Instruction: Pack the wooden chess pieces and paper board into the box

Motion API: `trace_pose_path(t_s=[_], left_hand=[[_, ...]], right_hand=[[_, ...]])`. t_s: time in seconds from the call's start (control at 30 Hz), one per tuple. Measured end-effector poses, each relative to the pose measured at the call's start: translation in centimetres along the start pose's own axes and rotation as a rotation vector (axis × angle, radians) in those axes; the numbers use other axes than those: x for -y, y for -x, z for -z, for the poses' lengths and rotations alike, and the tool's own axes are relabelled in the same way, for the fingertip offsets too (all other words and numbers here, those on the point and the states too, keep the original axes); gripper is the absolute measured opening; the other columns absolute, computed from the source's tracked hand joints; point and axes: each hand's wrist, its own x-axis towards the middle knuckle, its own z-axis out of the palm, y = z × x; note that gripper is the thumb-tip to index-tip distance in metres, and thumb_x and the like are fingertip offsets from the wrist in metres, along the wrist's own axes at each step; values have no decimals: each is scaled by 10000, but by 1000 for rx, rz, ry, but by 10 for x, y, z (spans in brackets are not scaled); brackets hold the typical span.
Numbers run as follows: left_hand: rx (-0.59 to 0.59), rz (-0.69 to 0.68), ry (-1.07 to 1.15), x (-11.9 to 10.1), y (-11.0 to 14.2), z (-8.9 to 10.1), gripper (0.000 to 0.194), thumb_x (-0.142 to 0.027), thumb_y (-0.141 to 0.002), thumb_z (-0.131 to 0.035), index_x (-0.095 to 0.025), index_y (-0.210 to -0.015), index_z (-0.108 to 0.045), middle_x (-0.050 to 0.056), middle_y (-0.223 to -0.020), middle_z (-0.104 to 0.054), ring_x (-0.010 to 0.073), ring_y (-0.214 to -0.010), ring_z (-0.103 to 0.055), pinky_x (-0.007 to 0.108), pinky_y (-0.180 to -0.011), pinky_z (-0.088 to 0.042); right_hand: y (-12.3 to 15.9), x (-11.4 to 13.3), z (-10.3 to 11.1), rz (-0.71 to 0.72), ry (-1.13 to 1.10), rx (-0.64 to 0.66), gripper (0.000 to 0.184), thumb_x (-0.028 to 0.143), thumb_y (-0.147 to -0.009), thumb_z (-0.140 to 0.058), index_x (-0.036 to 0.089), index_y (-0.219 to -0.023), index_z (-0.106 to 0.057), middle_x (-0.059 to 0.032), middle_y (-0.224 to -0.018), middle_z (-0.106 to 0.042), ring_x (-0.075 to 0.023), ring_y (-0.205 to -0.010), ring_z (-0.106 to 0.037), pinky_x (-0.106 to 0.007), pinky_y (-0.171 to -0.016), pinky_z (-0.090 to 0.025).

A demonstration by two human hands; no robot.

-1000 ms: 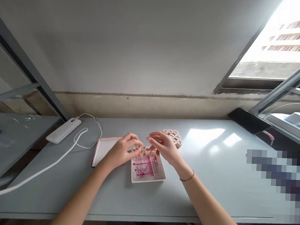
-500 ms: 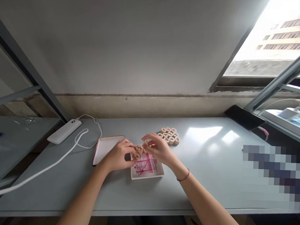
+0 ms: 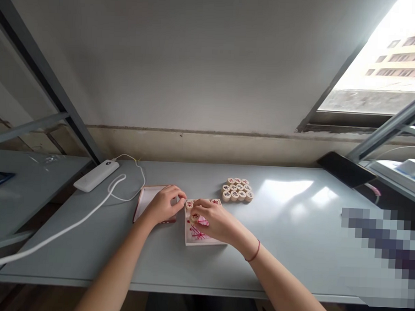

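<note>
My right hand (image 3: 214, 220) reaches over a shallow white box (image 3: 205, 243) and pinches a round wooden Chinese chess piece (image 3: 194, 217). Inside, along the back wall, is a row of pieces; one piece (image 3: 190, 204) shows at the left end and a red-marked piece (image 3: 215, 201) at the right, the middle hidden by my hand. Magenta lines mark the box floor. My left hand (image 3: 167, 204) is closed, with thumb and forefinger meeting at the box's back left corner; whether anything is between them is unclear. Beneath that hand lies the open box lid (image 3: 144, 199), partly covered.
A block of several chess pieces (image 3: 237, 189) stands behind the box to the right. A white power bank (image 3: 96, 175) with a white cable (image 3: 70, 232) lies at the left. At the far right a dark tablet-like slab (image 3: 346, 170) leans by a metal post.
The right hand has come down and forward into the box with a piece. My left hand has drawn back from inside the box to its left corner. The view has shifted slightly.
</note>
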Motion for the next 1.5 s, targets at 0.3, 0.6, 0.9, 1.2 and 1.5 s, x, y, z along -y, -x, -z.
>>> trace_pose_path(t_s=[0.3,0.6,0.9,1.2,1.5], left_hand=[[130,102,-200,-12,2,-3,337,-150,-767,-465,-251,-1020,-661,23,-1049,-701,230,-1109,-541,453,-978,-309],[126,99,-189,-15,0,-5,343,-144,-758,-467,-254,-1001,-682,39,-1032,-709,222,-1066,-550,441,-959,-324],[92,93,-192,-12,-2,-4,373,-149,-781,-440,-243,-1073,-652,47,-1099,-678,225,-1087,-536,422,-950,-353],[55,59,-59,-29,-38,-4,285,-195,-847,-416,-247,-987,-659,8,-1013,-695,171,-938,-614,343,-896,-426],[-10,33,-101,-19,-24,-4,239,-201,-868,-431,-230,-928,-660,16,-955,-705,182,-910,-624,340,-839,-424]], right_hand=[[0,1,-3,-58,184,89,209,203,-866,-534,238,-1064,-592,-46,-910,-668,-152,-698,-604,-225,-543,-325],[-4,1,-11,-99,265,84,143,189,-874,-502,195,-1006,-557,-43,-818,-675,-156,-640,-597,-236,-500,-234],[-4,-14,6,-187,24,-43,126,314,-868,-537,203,-918,-573,-18,-794,-674,-136,-655,-601,-207,-550,-347],[-31,-97,60,-750,273,-26,338,302,-833,-507,185,-1127,-625,-102,-1102,-660,-214,-899,-631,-259,-665,-438],[-62,-105,63,-779,295,245,370,152,-668,-667,153,-1036,-694,-119,-910,-707,-221,-759,-682,-250,-617,-470]])
